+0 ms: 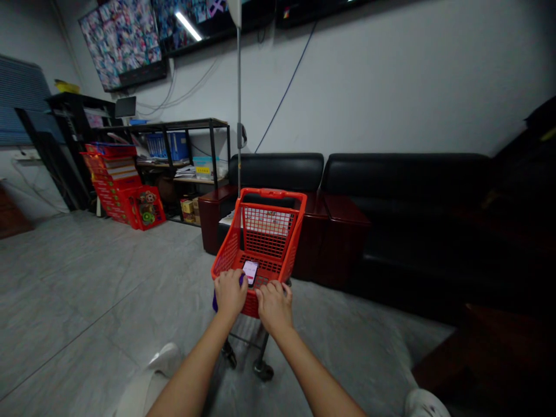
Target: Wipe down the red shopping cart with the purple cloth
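With the clock face being centred on the basket of the red shopping cart (284, 255), the cart is being seen standing on the grey floor (108, 313), its low rim being turned toward the wearer and its taller lattice end being set at twelve o'clock. The near rim is being grasped by both hands, fingers being bent over it: the left hand (231, 291) is being placed at seven o'clock, the right hand (275, 304) between five and six (how tightly either is being closed cannot be told, the fingertips being partly hidden). Beside the left hand, something purple (215, 302) is being partly covered. A phone (250, 271), its screen being lit, is being carried on the basket floor toward seven o'clock, near the left hand. Two casters (263, 370) are being shown below, near six o'clock. A black sofa (403, 185) with dark red wooden armrests is being seen from twelve round to three o'clock. Toward ten o'clock, red boxes (113, 188) are being stacked beside a black-framed shelf (202, 123), on which blue binders (177, 146) are being held. Crowded pictures are being displayed on a wall screen (119, 40) between ten and eleven. White shoes (167, 359) are being glimpsed near seven-thirty and four.
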The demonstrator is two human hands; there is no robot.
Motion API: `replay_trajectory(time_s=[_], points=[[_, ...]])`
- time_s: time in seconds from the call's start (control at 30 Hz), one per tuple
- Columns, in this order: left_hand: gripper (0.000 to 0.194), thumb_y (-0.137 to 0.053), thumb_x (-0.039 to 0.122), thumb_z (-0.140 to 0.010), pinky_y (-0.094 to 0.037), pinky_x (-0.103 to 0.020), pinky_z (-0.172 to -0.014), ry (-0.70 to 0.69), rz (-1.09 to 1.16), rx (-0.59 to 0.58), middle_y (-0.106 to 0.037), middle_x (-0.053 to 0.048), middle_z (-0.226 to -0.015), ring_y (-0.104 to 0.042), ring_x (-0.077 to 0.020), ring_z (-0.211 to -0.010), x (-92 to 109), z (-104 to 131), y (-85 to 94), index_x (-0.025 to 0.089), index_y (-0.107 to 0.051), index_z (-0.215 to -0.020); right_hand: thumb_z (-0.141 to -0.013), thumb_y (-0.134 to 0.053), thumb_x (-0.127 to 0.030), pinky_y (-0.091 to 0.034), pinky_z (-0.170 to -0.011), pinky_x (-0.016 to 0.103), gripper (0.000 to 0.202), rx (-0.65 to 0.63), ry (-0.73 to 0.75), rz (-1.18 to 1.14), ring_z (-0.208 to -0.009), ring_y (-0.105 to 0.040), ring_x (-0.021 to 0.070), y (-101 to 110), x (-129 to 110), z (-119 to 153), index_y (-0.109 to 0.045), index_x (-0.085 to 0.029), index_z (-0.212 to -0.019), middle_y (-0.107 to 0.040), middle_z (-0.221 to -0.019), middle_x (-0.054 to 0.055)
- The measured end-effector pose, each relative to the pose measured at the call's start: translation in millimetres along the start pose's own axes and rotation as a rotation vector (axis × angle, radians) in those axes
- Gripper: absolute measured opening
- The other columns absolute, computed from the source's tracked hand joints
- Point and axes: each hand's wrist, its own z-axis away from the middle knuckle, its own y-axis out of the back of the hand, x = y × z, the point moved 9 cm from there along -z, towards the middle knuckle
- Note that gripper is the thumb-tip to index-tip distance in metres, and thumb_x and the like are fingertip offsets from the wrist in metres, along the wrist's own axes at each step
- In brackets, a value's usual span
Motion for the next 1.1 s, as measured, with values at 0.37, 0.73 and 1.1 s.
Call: replay_trajectory(time_s=[0.37,0.73,1.1], points=[[0.024,-0.049,0.036,-0.094,-0.033,-0.037,-0.091,-0.206,0.137,-0.128,-0.066,-0.003,-0.106,-0.053,-0.0211,-0.102,14.5,3.4,-12.7,0.027,-0.064,-0.11,-0.101,-0.036,-0.032,-0.024,-0.101,0.04,0.034,-0.028,0.023,0.048,-0.109,-0.053,0.02,11.9,6.2,3.2,-0.068,-0.023,-0.093,-0.07,-0.099,0.006],[0.023,-0.048,0.035,-0.093,-0.035,-0.035,-0.087,-0.206,0.161,-0.143,-0.068,-0.002,-0.099,-0.054,-0.0202,-0.097,-20.9,-0.4,-1.2,0.026,-0.067,-0.103,-0.1,-0.036,-0.034,-0.027,-0.096,0.039,0.036,-0.114,0.178,0.049,-0.105,-0.053,0.0207,15.6,-14.3,-7.1,-0.07,-0.023,-0.095,-0.069,-0.101,0.008],[0.018,-0.051,0.03,-0.093,-0.036,-0.038,-0.093,-0.006,0.17,0.029,-0.066,-0.004,-0.099,-0.054,-0.0221,-0.101,6.3,24.5,4.5,0.025,-0.066,-0.1,-0.099,-0.037,-0.027,-0.026,-0.094,0.036,0.025,-0.051,0.151,0.061,-0.106,-0.049,0.0198,10.1,-12.1,-4.9,-0.062,-0.022,-0.098,-0.064,-0.103,0.005]])
